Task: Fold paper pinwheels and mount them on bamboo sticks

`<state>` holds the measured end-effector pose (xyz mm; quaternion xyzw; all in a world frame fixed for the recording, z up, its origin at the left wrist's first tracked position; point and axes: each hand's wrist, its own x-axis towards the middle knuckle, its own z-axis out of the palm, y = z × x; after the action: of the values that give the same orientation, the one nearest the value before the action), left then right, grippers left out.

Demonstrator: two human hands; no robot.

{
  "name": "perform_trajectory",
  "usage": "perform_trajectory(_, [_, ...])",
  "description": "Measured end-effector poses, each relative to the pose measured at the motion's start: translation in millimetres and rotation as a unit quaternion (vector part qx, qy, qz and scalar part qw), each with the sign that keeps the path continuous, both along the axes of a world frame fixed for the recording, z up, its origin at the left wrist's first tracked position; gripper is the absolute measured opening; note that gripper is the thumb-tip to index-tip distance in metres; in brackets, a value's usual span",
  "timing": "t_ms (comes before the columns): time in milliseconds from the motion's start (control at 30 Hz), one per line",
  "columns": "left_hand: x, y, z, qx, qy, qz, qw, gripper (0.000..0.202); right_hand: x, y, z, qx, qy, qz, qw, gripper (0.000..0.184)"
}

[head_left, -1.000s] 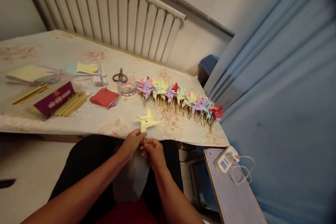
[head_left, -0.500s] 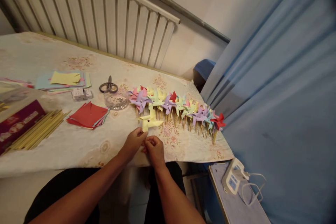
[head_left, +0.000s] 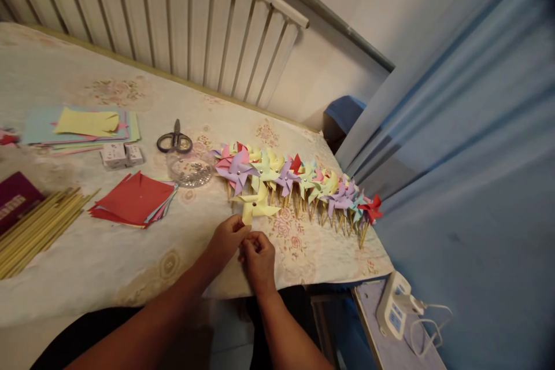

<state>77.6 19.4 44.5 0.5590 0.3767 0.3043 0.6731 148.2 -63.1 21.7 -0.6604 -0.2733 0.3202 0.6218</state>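
Note:
A pale yellow paper pinwheel [head_left: 255,204] with a dark dot at its centre is just beyond my fingertips. My left hand [head_left: 228,238] is closed at the lower end of it, fingers pinched together. Close beside, almost touching, my right hand [head_left: 260,259] is curled into a pinch; whatever lies between its fingers is hidden. Behind the yellow one, a row of finished pinwheels [head_left: 286,178] in purple, pink, green, yellow, blue and red stands on thin sticks across the table.
Left of my hands lies a stack of red square paper [head_left: 135,198]. A clear dish of small shiny pieces [head_left: 193,172], scissors [head_left: 176,140], small boxes [head_left: 114,155], coloured paper sheets [head_left: 39,127] and wooden sticks [head_left: 43,228] share the flowered tablecloth. A white power strip [head_left: 394,306] sits at lower right.
The view has shifted a little, so the table's things at left appear larger and further left. Both hands keep nearly the same pose around the yellow pinwheel.

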Motion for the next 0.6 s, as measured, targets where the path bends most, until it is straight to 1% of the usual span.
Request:
perform_trajectory(300, [-3.2,1.6,-7.2,0.005,-0.002,-0.002,1.0,0.025,-1.4,-1.9,-2.1,-0.009,-0.032,0.002,0.999,0.009])
perform_trajectory(433, [-5.9,1.8,-6.8,-0.001,-0.014,-0.002,1.0,0.025,-2.4,-2.3,-1.6,-0.015,-0.051,0.008,0.999,0.008])
perform_trajectory(600, [-6.5,3.3,-7.1,-0.007,-0.015,-0.01,1.0,0.025,-3.8,-1.7,-0.5,-0.014,-0.047,0.007,0.999,0.008])
